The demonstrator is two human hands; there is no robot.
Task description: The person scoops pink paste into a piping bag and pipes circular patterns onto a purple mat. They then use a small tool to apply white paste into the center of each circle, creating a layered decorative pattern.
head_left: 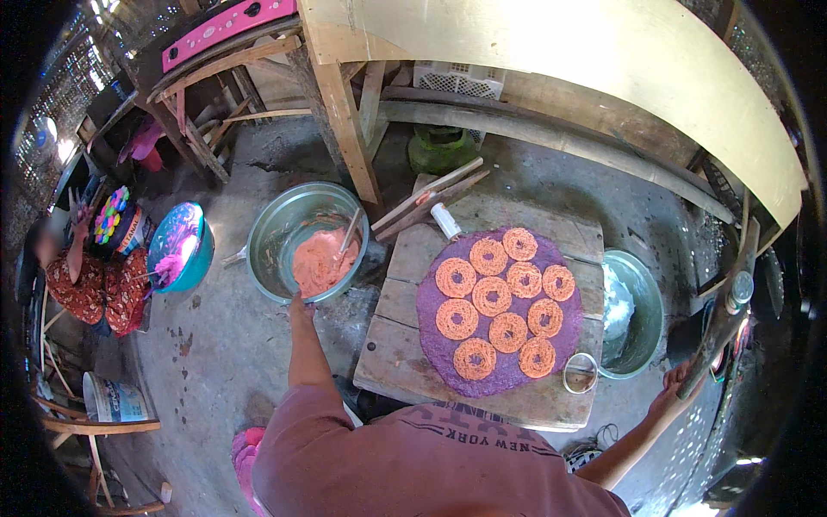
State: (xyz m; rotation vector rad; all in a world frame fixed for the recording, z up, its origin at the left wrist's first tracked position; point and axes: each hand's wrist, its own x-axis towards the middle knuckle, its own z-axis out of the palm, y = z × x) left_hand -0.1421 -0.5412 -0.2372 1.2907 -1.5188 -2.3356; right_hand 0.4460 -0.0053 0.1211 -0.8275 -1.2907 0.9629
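My left hand grips the near rim of a metal bowl holding orange dough and a stick. My right hand is closed on a long wooden piece with a metal cylinder on it. Between my hands, a low wooden board table bears a round purple sheet with several orange rings on it. A metal hoop lies at the sheet's right edge. A white cylinder and two sticks rest at the table's back left.
A person sits far left beside a turquoise tub of pink mixture. A basin with white material stands right of the table. Behind are wooden posts, a green gas cylinder and a pale panel. A bucket stands lower left.
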